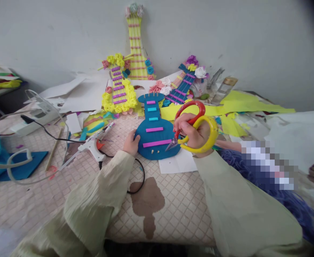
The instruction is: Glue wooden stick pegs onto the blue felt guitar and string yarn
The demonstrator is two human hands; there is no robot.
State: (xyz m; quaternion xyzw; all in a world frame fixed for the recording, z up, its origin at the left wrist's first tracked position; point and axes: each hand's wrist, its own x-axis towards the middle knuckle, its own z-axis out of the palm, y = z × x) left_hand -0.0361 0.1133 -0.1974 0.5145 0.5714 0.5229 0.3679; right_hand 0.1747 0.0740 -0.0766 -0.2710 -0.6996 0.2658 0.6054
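My left hand (131, 143) grips the left edge of a blue paper guitar cutout (154, 136), thumb on its face. Purple and light-blue strips cross the guitar's neck and body, and small notches or pegs show at its top edge. Two small pale bits sit near the bottom of the body. In my right hand (192, 132) is a pair of scissors (213, 132) with one red and one yellow handle loop. Their blades point down and left over the guitar's lower right, near the longest purple strip; whether they touch it I cannot tell.
A glue gun (94, 149) with a black cable lies left of the guitar. Decorated paper guitars (138, 46) lean at the wall. A glass jar (223, 89), yellow paper (253, 103), blue yarn (242, 171), a power strip (39, 119) and white paper (177, 163) are around.
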